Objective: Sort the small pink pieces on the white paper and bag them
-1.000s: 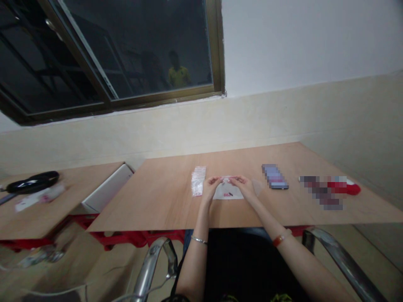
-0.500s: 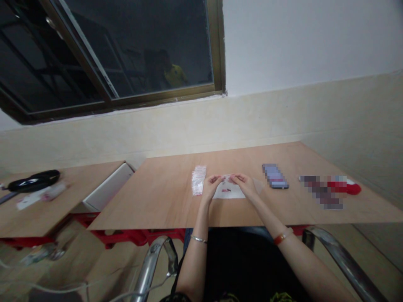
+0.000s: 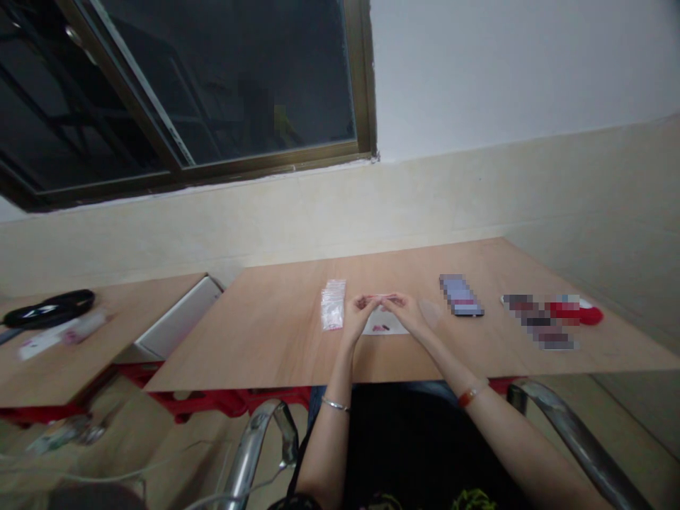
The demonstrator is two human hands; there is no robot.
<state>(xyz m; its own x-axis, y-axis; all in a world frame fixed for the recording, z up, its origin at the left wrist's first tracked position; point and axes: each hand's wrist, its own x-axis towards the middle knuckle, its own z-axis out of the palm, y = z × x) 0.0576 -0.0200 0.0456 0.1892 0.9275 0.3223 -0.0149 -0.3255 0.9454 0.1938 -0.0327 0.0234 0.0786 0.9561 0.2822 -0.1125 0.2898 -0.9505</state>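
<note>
My left hand (image 3: 359, 315) and my right hand (image 3: 408, 313) meet above a white sheet (image 3: 397, 326) on the wooden table. The fingers of both hands are pinched together, fingertips close to each other. Whatever lies between them is too small and too covered to name. Small pinkish-red and dark pieces (image 3: 381, 328) rest on the sheet, just below the hands. To the left of my left hand is an overlapping row of small clear plastic bags (image 3: 333, 306) with reddish edges.
A phone (image 3: 461, 295) lies right of my hands. Farther right are a blurred-out object (image 3: 539, 322) and a red item (image 3: 591, 314). At left, a second table (image 3: 47, 375) holds a black coiled item (image 3: 50, 309); a white box (image 3: 178, 319) stands between the tables.
My two hands have drawn closer together above the sheet, and their fingertips now nearly touch. The whole view has shifted slightly. Bags, phone and small pieces stay in place.
</note>
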